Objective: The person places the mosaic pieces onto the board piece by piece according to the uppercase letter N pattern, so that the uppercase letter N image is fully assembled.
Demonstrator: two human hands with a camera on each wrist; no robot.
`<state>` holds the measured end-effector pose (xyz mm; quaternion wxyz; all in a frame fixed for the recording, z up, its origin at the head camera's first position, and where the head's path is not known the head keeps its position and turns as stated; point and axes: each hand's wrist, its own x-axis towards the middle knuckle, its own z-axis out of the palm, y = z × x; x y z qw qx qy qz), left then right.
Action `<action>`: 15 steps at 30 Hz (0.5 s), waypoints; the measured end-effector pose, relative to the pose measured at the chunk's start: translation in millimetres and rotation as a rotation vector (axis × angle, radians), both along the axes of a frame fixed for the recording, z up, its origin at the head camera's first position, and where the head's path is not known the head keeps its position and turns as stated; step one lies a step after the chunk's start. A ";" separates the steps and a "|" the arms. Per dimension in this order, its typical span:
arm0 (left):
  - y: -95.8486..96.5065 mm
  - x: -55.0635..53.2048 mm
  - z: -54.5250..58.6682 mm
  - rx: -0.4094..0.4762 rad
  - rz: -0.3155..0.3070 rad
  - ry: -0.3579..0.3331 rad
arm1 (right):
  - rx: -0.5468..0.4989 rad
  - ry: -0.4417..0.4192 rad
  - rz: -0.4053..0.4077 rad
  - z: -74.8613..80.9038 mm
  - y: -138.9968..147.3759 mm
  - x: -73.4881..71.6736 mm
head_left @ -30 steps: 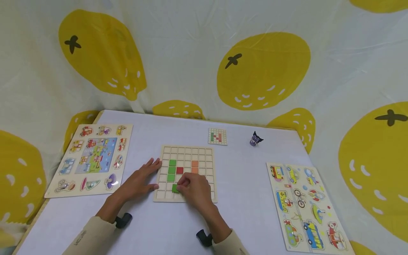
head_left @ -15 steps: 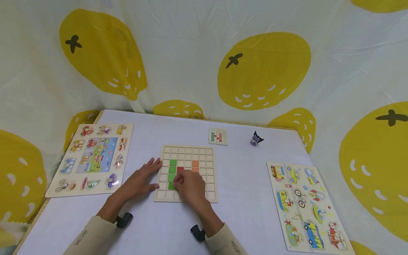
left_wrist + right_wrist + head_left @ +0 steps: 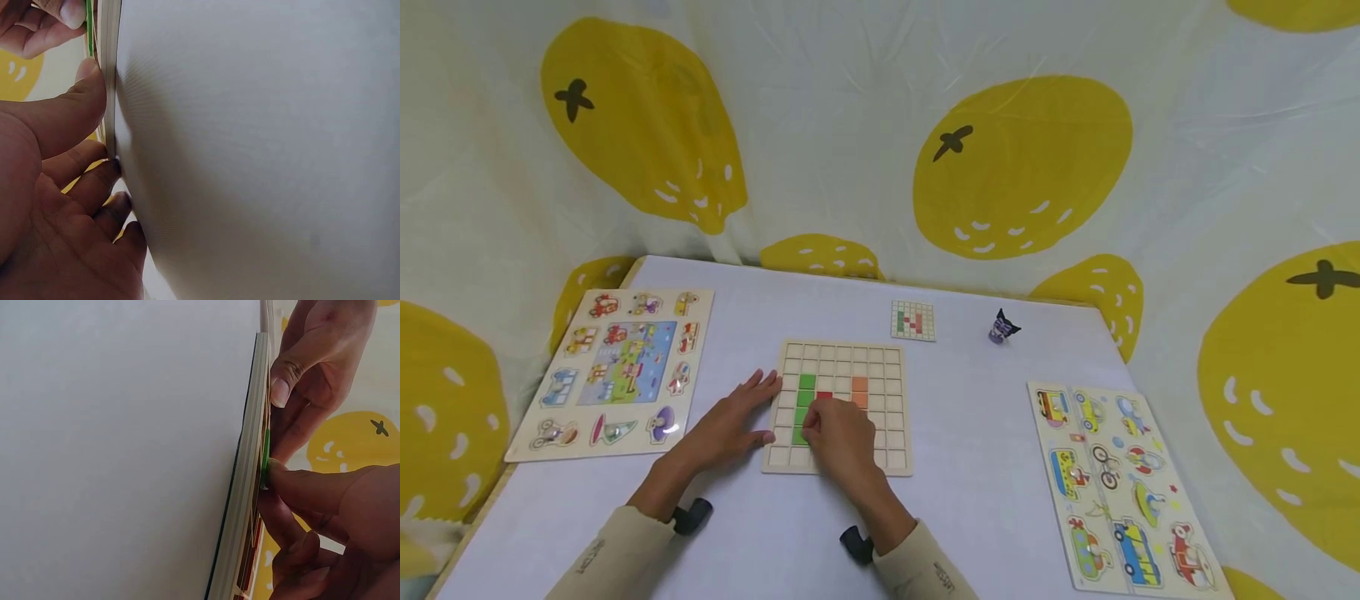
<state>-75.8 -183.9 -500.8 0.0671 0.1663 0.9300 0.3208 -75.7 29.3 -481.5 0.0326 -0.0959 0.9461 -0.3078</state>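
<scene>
A square wooden grid board (image 3: pixel 842 354) lies on the white table in the head view. My left hand (image 3: pixel 722 429) rests along its left edge, fingers spread and thumb on the near part of that side. Over the lower middle of the board, my right hand (image 3: pixel 844 437) pinches a green square tile (image 3: pixel 799 436) between thumb and finger. In the right wrist view that tile (image 3: pixel 265 456) shows edge-on, slightly proud of the board. Other green tiles (image 3: pixel 806 390) stand in a column above it. A red tile (image 3: pixel 824 396) and orange tiles (image 3: pixel 860 392) are partly hidden by my right hand.
Behind the board lies a small pattern card (image 3: pixel 913 321) with coloured squares. A little dark-eared figurine (image 3: pixel 1002 327) stands to its right. Picture puzzle boards lie at the left (image 3: pixel 568 383) and right (image 3: pixel 1123 479) of the table. A lemon-print cloth (image 3: pixel 850 125) hangs behind.
My right hand has moved left with the green tile, which now lines up at the bottom of the green column. The left hand stays at the board's edge.
</scene>
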 end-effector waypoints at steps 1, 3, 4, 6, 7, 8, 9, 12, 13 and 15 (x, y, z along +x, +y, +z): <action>-0.1 -0.2 -0.5 -0.001 -0.001 0.001 | -0.001 -0.004 0.005 0.3 0.3 -0.1; 0.1 -0.3 -1.2 0.001 -0.002 0.002 | -0.006 -0.016 0.013 1.6 2.0 0.0; 0.2 -0.4 -1.4 0.002 -0.002 0.003 | -0.010 -0.019 0.020 2.3 3.5 0.2; 0.0 0.1 -2.0 0.005 -0.004 0.008 | -0.021 -0.019 0.031 3.1 8.4 1.5; -0.1 0.5 -2.3 0.005 -0.007 0.006 | -0.020 -0.011 0.034 3.9 12.3 2.6; -0.1 0.8 -2.2 0.009 -0.009 0.001 | -0.017 0.002 0.032 4.5 17.2 3.5; -0.1 1.0 -2.0 0.010 -0.010 -0.002 | -0.009 0.022 0.031 5.7 23.2 4.2; -1.6 1.6 -0.9 0.030 -0.013 -0.022 | 0.021 0.096 0.023 9.0 49.4 4.7; -2.0 1.7 0.1 0.037 -0.010 -0.029 | 0.031 0.115 0.011 10.6 60.3 4.6; -2.8 1.7 3.9 0.028 0.008 -0.027 | 0.067 0.149 -0.007 13.7 85.0 2.2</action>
